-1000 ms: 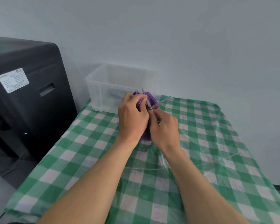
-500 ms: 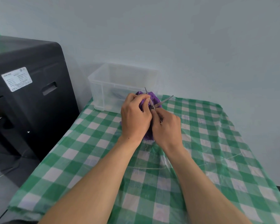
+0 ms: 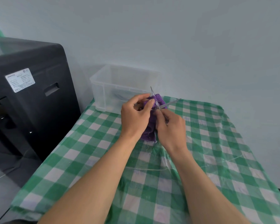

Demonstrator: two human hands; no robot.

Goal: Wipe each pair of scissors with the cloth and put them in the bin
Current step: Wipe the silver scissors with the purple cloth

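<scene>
Much of the pair of scissors (image 3: pixel 158 107) is out of sight: the handles are buried inside the right hand (image 3: pixel 171 126), whose fingers are curled tight round them, and only two thin silver blades show, spread in a V, one pointing up and one to the right. The left hand (image 3: pixel 134 117) has its fingers clamped on a purple cloth (image 3: pixel 149 130), pinching it near the upright blade. The cloth's lower folds hang between the two hands. Both are held above the far half of the counter (image 3: pixel 217 143), which has a green checked cover, just in front of the clear bin (image 3: pixel 120 84) at its far left corner. Dim shapes lie inside the bin, too blurred to name. Left of the counter stands a black cabinet (image 3: pixel 31 110), its white label (image 3: pixel 20 80) unreadable. The counter's near edge is cut off.
</scene>
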